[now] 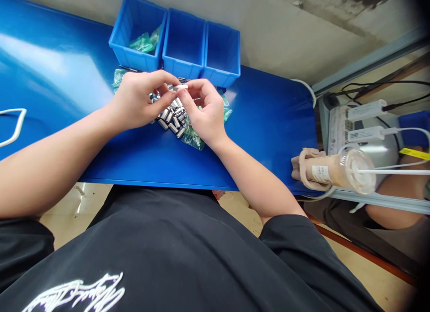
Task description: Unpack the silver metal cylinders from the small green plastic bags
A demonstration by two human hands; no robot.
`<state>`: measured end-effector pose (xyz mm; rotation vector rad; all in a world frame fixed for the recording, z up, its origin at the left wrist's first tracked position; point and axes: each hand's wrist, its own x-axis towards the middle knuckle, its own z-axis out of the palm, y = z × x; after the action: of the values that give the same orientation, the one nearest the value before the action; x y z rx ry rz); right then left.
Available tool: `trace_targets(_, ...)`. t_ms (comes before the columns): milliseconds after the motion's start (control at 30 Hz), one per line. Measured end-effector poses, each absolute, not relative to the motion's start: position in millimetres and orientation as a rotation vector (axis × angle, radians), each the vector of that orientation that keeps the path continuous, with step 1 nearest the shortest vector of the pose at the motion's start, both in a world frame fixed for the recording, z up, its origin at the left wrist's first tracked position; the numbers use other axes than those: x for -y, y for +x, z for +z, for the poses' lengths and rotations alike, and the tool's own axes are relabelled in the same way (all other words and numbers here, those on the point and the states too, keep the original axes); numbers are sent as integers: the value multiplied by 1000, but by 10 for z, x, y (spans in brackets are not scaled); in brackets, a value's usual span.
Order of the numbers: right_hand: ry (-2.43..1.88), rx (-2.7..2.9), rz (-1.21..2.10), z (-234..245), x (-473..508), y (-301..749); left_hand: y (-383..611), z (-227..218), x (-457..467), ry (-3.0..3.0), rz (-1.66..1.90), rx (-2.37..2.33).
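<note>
My left hand [141, 97] and my right hand [204, 108] meet over the blue table, fingertips pinched on a small silver metal piece [180, 87]. The piece lies level between both thumbs and forefingers; its exact kind is too small to make out. Below my hands is a heap of short silver metal pieces [173, 119], partly hidden by my fingers. Green-tinted clear plastic bags [194, 138] lie around the heap, one just under my right hand, another plastic bag [118, 78] behind my left wrist.
Three blue bins stand along the wall: the left bin [134, 59] has green plastic bags [146, 42] inside, beside a middle bin [183, 63] and a right bin [220, 72]. At right, a drink cup [336, 168] with a straw sits in a cardboard carrier [304, 168]. Chargers [366, 110] and cables are beyond.
</note>
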<state>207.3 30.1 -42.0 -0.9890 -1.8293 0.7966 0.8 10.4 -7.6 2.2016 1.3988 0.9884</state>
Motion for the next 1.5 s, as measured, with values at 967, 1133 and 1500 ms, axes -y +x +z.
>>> trace_targets(967, -974, 2018, 538, -535, -837, 2208, -19, -166, -210, 2228, 922, -1443)
trace_targets(1133, -1087, 2053, 462, -392, -741, 2190, -25, -158, -180, 2338, 847, -1468)
trace_targets(1500, -1125, 2054, 480, -325, -698, 2188, -47, -188, -179, 2364, 857, -1481)
